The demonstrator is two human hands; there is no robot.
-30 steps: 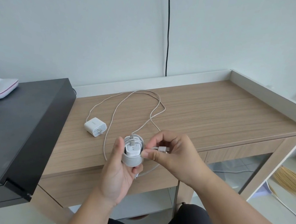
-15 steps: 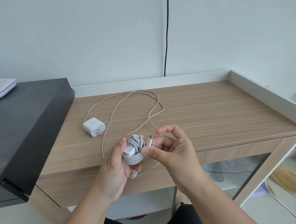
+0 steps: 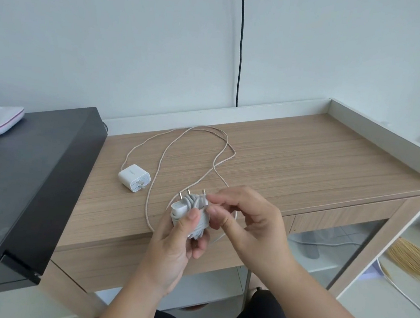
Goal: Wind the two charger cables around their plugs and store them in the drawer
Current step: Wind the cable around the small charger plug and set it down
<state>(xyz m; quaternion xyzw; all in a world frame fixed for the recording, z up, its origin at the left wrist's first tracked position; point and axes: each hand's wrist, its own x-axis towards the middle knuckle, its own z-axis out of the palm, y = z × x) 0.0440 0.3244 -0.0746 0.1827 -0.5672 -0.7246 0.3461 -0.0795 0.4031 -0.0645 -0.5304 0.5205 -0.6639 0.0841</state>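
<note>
Your left hand (image 3: 176, 243) grips the white plug (image 3: 189, 212) with its cable wound round it, near the front edge of the wooden desk (image 3: 307, 164). Your right hand (image 3: 246, 222) pinches the cable's end at the top of the bundle. The other plug (image 3: 134, 174) lies farther left on the desk, its loose cable (image 3: 195, 141) looping behind.

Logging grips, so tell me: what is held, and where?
The left hand holds the wound charger around its cable-wrapped body; the right hand pinches the cable end at its top.
</note>
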